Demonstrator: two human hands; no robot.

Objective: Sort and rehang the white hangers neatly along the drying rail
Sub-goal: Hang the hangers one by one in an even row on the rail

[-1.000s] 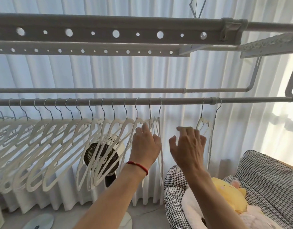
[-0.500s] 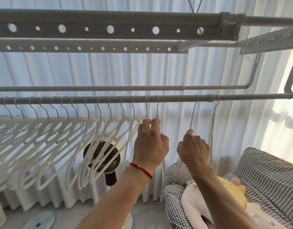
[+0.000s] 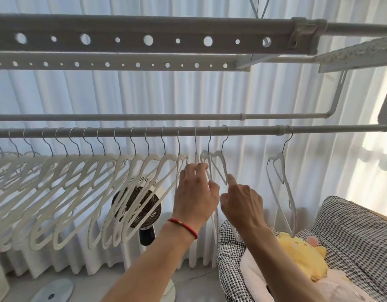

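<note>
Rail [image 3: 253, 130]: runs left to right across your view; hangers [image 3: 83, 184] fill its left stretch, hooks side by side
Left hand [image 3: 196, 196]: your fingers curl round the last hanger of that row, just under its hook
Right hand [image 3: 242, 203]: your forefinger and thumb pinch the end hanger [image 3: 219, 165], hooked on the rail
Lone hanger [image 3: 281, 184]: hangs apart, rightward, above the chair [image 3: 351, 236]

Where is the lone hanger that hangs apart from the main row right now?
The lone hanger hangs at the right end of the drying rail, just past the rail's joint collar, above the checked cushion.
</note>
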